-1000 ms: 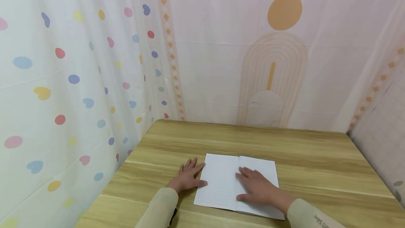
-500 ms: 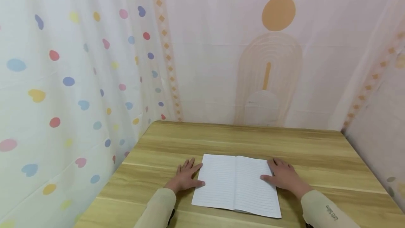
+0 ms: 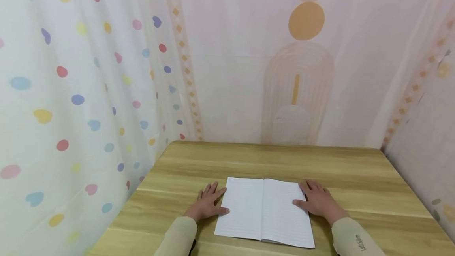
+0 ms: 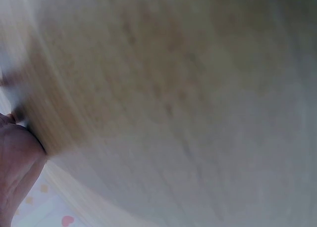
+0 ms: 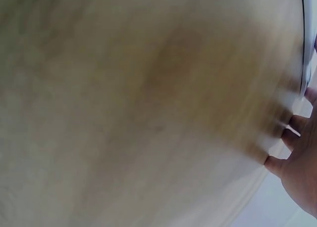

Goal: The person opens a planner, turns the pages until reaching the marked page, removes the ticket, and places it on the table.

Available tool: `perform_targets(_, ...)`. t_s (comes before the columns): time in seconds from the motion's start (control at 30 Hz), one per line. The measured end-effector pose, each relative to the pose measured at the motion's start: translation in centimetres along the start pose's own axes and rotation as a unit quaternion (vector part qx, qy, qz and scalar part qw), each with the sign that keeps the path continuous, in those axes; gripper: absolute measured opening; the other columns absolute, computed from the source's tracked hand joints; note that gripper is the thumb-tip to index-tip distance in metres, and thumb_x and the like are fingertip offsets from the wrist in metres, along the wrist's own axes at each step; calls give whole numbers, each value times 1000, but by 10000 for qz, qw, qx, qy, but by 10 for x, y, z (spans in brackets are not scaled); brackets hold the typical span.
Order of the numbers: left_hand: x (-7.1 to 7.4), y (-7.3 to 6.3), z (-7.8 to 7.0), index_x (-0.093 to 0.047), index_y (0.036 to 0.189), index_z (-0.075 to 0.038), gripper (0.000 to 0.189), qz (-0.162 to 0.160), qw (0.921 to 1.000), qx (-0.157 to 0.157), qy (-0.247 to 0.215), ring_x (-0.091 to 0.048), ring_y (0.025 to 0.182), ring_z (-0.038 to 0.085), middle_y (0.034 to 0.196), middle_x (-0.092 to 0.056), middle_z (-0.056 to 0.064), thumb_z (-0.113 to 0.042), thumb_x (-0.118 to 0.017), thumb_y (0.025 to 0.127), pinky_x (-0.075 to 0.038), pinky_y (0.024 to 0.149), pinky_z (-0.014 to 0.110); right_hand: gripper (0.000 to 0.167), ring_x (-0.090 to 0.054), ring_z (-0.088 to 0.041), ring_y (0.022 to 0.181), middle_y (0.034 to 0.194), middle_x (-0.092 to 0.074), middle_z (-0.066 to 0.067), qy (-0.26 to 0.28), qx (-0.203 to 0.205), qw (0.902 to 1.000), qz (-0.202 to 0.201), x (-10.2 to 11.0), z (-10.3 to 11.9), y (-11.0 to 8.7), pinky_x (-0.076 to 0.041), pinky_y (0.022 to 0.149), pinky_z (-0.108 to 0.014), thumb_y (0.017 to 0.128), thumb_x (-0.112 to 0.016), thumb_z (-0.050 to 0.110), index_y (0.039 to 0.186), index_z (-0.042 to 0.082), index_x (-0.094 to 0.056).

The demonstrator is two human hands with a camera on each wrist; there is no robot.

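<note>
An open notebook (image 3: 245,208) with lined white pages lies flat on the wooden table, its spine running down the middle. At its left edge rests my left hand (image 3: 207,204), fingers spread, thumb on the page margin and the other fingers mostly on the wood. My right hand (image 3: 318,200) lies along the opposite edge, thumb over the right page and fingers spread past the upper right corner. In the right wrist view, the fingertips of the right hand (image 5: 302,158) touch the tabletop. The left wrist view shows only part of the left hand (image 4: 20,162).
The wood-grained table (image 3: 199,161) reaches back to a pale curtain (image 3: 227,70) with arch prints. A curtain with coloured dots (image 3: 106,110) hangs along the left side, and another pale cloth (image 3: 426,149) borders the right.
My right hand has moved right, from the middle of the right page to its outer edge, uncovering the lined page. The left hand stays at the left edge.
</note>
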State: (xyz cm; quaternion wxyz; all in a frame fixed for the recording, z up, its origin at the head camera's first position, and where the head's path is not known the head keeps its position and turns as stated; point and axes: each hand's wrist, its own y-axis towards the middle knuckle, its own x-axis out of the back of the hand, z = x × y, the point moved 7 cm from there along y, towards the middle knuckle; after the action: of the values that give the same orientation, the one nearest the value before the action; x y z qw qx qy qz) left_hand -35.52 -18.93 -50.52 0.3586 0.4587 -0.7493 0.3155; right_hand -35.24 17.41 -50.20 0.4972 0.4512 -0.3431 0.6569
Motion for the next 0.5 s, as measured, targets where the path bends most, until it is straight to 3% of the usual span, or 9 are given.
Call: perform_targets(0.5,-3,3,3,-39,153,-12,83,-13,10000,7,-85,1,148,46,163,-8,24,-49,-72,87,4,114,64,77,-33,-58,132,144,-38,-38,-13,38,9999,-119,5,4,0,-28,101,-73,90,-66,53,143,0,-50)
